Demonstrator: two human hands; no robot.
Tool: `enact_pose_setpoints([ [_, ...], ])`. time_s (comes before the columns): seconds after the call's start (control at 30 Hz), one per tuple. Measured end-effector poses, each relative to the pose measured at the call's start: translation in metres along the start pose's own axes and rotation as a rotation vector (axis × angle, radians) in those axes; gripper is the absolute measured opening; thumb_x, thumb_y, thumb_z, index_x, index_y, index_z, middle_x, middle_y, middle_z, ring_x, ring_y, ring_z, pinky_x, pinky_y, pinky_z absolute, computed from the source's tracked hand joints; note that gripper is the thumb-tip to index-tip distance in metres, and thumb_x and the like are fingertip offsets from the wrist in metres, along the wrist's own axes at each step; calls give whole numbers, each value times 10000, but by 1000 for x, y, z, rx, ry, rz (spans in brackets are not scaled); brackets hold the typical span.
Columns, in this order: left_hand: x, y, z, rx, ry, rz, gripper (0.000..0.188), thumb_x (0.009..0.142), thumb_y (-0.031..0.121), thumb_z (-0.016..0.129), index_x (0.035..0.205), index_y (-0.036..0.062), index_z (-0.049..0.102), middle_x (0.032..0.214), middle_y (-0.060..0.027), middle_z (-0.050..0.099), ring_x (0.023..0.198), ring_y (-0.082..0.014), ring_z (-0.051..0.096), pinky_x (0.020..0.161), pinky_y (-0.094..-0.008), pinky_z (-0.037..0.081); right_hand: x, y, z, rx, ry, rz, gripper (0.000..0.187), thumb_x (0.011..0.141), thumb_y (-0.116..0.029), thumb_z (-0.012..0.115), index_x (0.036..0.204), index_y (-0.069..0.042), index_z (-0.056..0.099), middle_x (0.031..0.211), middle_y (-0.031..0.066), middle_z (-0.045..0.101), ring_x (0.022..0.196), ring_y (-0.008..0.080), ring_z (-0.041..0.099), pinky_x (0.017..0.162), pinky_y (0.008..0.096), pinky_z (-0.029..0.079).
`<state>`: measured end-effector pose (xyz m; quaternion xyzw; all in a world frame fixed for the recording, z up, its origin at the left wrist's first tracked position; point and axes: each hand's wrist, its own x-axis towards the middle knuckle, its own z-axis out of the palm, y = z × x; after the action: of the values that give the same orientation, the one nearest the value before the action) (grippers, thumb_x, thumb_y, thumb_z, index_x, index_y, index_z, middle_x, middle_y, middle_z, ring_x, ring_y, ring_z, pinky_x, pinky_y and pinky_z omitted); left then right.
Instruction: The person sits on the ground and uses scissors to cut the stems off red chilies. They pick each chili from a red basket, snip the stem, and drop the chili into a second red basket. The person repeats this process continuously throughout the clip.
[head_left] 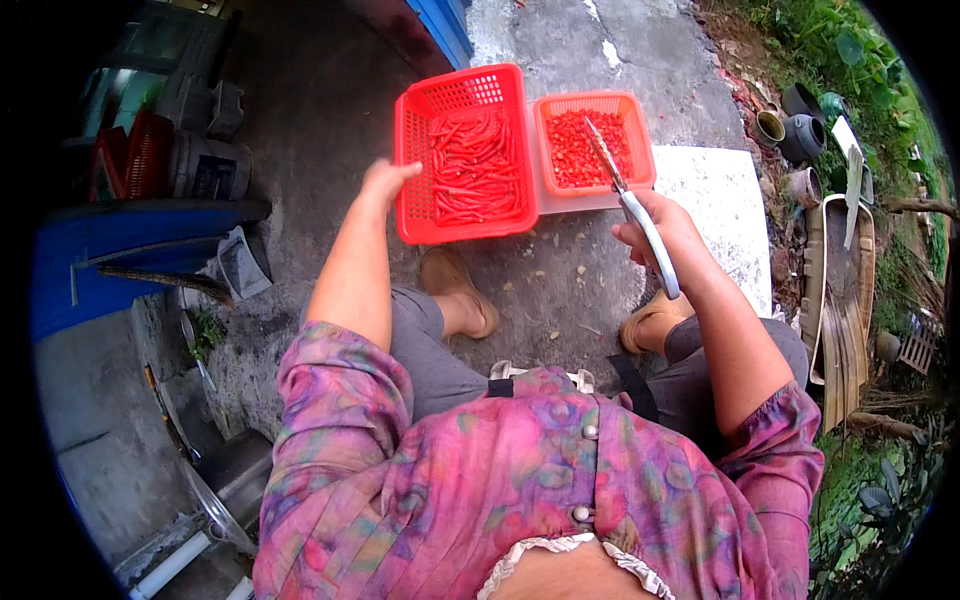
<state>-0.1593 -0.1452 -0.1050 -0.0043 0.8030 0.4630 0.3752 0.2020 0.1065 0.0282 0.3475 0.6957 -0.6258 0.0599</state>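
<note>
— Outdoors, on a rough concrete ground (560, 290), I see the person sitting low, knees apart, with two baskets set just in front of the feet. I think they stand there so both hands can reach them without leaning

— What does each hand do?

— From my screen, the right hand (665, 235) is closed around the handles of a pair of scissors (630, 205). The blades point away from the body and their tips are over the small orange basket (595, 145), so what is cut can fall directly inside. The blades look almost together, but I cannot tell this exactly. The left hand (385, 182) holds nothing that I can see; its fingers are curled loosely and it is at the left rim of the large red basket (462, 150), touching it or very close, I cannot tell which

— And the chillies?

— The whole red chillies (472, 165) lie in the large basket, long, thin and a little curved, in a loose heap. The cut chilli pieces (585, 150) in the small basket are short red bits that cover its bottom. The two baskets stand side by side, touching. A pale slab (715, 200) lies partly under the small one. Some small scraps lie on the concrete between the sandals (455, 280)
</note>
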Motion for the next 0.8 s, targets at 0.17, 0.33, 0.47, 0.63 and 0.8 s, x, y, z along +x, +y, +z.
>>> enact_pose_setpoints([
  [0.17, -17, -19, 20, -221, -121, 7, 246, 795, -41, 554, 1036, -29, 599, 949, -146, 652, 824, -248, 645, 744, -385, 519, -1, -6, 0, -22, 23, -5, 347, 756, -110, 681, 1079, -35, 576, 661, 21, 557, 529, 100, 529, 469, 255, 426],
  [0.33, -62, 24, 6, -325, -65, 263, 319, 766, -113, 501, 1063, -28, 583, 962, -130, 645, 842, -218, 636, 760, -341, 514, 4, -11, 3, -1, 21, -11, 250, 762, -111, 676, 977, -37, 572, 653, 10, 540, 524, 95, 519, 462, 245, 421],
  [0.47, -129, 47, -12, -487, -40, 536, 374, 757, -143, 480, 1109, -38, 554, 1019, -130, 632, 876, -215, 631, 793, -325, 504, 1, -17, 1, 115, 58, -69, 176, 781, -106, 660, 907, -50, 551, 644, -2, 517, 505, 89, 500, 449, 235, 412],
  [0.63, -145, 58, -19, -522, 25, 598, 378, 755, -133, 484, 1113, -36, 555, 1031, -125, 631, 907, -221, 624, 810, -326, 494, 0, -27, 2, 185, 51, -73, 158, 797, -80, 641, 905, -52, 529, 659, -8, 503, 504, 89, 488, 446, 240, 399],
  [0.8, -115, 53, -14, -411, 39, 401, 362, 751, -131, 473, 1081, -23, 578, 1018, -127, 637, 913, -217, 619, 806, -330, 491, -4, -25, 4, 167, 35, -93, 141, 802, -72, 633, 893, -59, 525, 656, -9, 501, 503, 87, 487, 446, 240, 396],
])
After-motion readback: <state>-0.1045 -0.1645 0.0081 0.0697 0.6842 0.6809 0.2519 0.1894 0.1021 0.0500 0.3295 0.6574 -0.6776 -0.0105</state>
